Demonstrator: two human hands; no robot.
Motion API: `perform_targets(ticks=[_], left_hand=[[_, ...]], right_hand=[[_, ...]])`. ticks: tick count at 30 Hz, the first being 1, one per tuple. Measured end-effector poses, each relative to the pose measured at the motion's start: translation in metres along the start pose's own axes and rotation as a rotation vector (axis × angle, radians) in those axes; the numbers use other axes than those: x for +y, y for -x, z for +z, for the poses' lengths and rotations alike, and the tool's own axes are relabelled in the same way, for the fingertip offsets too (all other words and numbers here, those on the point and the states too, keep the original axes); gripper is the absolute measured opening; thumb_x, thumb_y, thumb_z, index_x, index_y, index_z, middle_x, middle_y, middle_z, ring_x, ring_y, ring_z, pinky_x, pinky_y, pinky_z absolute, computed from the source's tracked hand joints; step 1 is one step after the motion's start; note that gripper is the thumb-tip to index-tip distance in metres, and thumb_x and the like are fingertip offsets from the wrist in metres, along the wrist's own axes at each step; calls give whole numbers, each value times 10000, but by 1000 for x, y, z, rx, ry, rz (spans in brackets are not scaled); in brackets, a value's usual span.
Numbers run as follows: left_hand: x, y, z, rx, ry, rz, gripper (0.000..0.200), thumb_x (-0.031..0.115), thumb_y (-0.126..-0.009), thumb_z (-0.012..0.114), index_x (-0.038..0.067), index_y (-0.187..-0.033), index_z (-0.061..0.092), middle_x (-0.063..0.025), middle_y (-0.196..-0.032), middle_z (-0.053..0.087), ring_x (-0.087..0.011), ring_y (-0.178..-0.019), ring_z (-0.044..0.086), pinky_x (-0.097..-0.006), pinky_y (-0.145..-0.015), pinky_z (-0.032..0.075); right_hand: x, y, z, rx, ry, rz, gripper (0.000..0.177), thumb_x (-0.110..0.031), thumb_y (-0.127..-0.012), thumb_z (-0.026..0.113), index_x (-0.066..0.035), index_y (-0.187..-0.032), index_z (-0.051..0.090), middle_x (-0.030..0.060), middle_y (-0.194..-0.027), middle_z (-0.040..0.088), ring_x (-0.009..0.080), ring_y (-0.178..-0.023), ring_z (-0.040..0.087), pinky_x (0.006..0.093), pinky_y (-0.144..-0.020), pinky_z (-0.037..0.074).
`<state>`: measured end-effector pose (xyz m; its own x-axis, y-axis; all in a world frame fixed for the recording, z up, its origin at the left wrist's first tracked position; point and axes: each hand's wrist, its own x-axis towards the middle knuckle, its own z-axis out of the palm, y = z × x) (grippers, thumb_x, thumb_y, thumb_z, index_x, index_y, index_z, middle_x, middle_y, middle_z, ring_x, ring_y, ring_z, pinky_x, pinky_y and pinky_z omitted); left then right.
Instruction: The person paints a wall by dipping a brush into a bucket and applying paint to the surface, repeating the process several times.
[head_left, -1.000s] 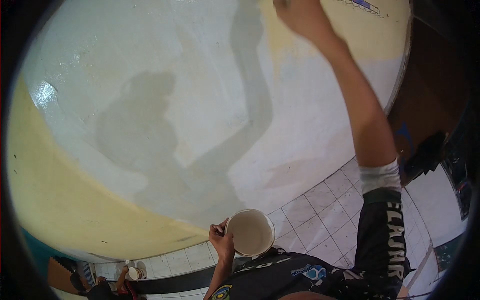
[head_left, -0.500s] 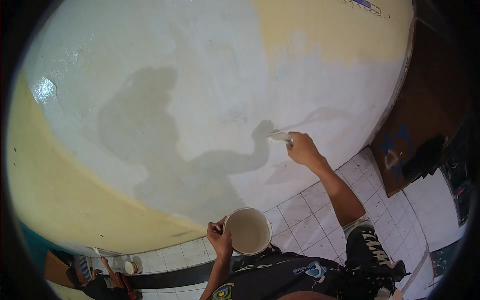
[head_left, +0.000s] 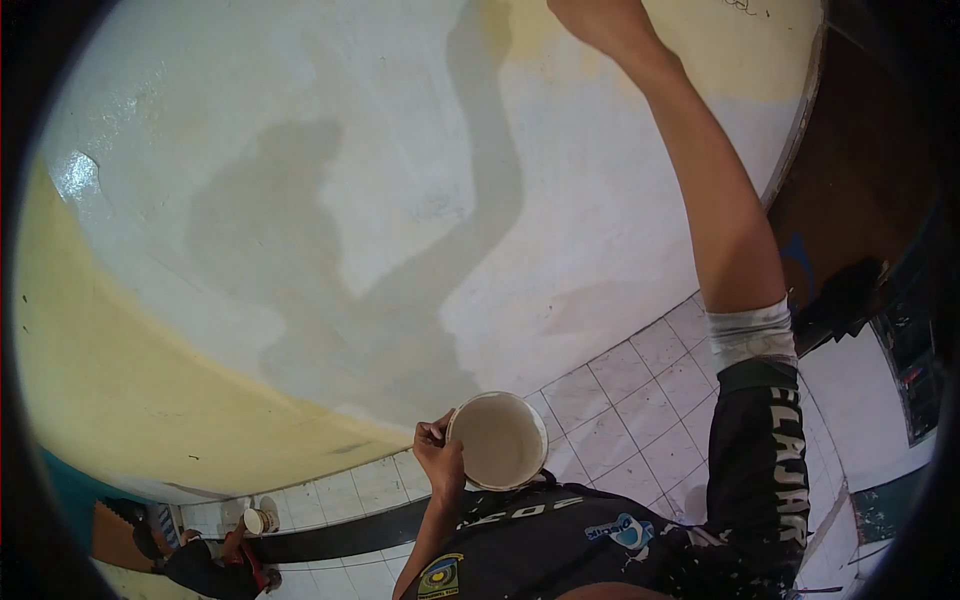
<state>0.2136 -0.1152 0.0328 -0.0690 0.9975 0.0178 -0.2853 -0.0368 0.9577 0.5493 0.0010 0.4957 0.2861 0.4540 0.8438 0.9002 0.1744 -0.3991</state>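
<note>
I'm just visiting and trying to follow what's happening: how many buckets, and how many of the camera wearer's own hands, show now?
Buckets: 2 (the held bucket and the far bucket by a co-worker)
Wearer's hands: 2 (left hand; right hand, cut off by the top edge)
Total: 4

Wall [head_left: 570, 200] glossy at left; bucket [head_left: 540, 440] seemingly plastic; sleeve [head_left: 755, 440] cloth

The floor [head_left: 625, 425] is laid along the foot of a wall [head_left: 590, 190]. Before the wall's base, a bucket [head_left: 497, 396] is held at its rim by the left hand [head_left: 440, 458]; up and to the right, the right hand [head_left: 603, 22], cut off by the view's top edge, is held before the wall. At lower left, a second bucket [head_left: 256, 522] is seen beside another person [head_left: 212, 572].
</note>
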Motion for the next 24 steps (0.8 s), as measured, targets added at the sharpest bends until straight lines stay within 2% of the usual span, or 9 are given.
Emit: perform_targets(ticks=[4,5,7,8,11,16,19,22,24], left_hand=[[6,-1,3,0,15,8,364,-180,-597,429,64,-839,307,-359,-1135,640,-367,-1206,596,-402,-1052,417],[5,-1,2,19,21,0,365,-179,-597,431,64,-839,307,-356,-1134,641,-367,-1209,595,-400,-1052,415],[5,-1,1,54,37,-1,365,-178,-597,434,64,-839,307,-352,-1133,643,-367,-1212,593,-399,-1052,413],[5,0,-2,62,40,8,360,-179,-603,436,64,-836,310,-349,-1129,645,-366,-1212,593,-398,-1050,413],[2,-2,-11,95,36,25,343,-179,-617,441,62,-830,321,-342,-1118,649,-366,-1214,594,-395,-1047,413],[3,-5,-22,78,-59,17,314,-183,-640,443,56,-817,342,-328,-1095,654,-373,-1230,585,-400,-1051,407],[-3,-7,-26,78,-72,29,312,-187,-643,439,53,-819,346,-324,-1089,656,-376,-1240,578,-407,-1061,401],[-6,-11,-32,69,-2,40,350,-183,-612,462,62,-828,337,-333,-1118,645,-362,-1202,600,-399,-986,470],[0,-14,-36,66,9,3,344,-188,-617,447,60,-829,337,-328,-1113,649,-369,-1226,586,-402,-1026,437]], right_hand=[[-10,19,7,-124,-135,92,271,-89,-945,590,41,-1173,655,202,-912,699,226,-762,675,376,-658,544],[28,26,46,-11,148,-157,327,-201,-882,614,8,-1130,660,261,-923,694,433,-891,668,472,-790,531],[69,85,99,17,106,-156,401,-115,-873,623,-21,-1261,591,262,-872,665,434,-835,651,513,-738,522],[87,118,116,-38,80,-158,426,-132,-891,605,-27,-1298,537,293,-883,630,486,-792,641,567,-700,529],[102,195,125,-258,131,-33,438,-108,-885,625,-12,-1303,536,265,-863,635,453,-774,651,535,-698,535],[65,215,84,-459,-54,170,347,-40,-856,620,34,-1194,589,251,-805,650,428,-790,645,494,-736,520],[11,187,69,-349,-76,49,299,-54,-860,608,39,-1145,604,262,-803,652,442,-814,640,511,-744,512],[-31,150,70,-261,-105,-89,259,-71,-865,589,38,-1098,620,273,-816,657,454,-830,639,529,-746,505],[-51,121,74,-266,-25,-143,225,-80,-835,589,42,-1010,659,293,-846,663,457,-847,651,531,-761,513]])
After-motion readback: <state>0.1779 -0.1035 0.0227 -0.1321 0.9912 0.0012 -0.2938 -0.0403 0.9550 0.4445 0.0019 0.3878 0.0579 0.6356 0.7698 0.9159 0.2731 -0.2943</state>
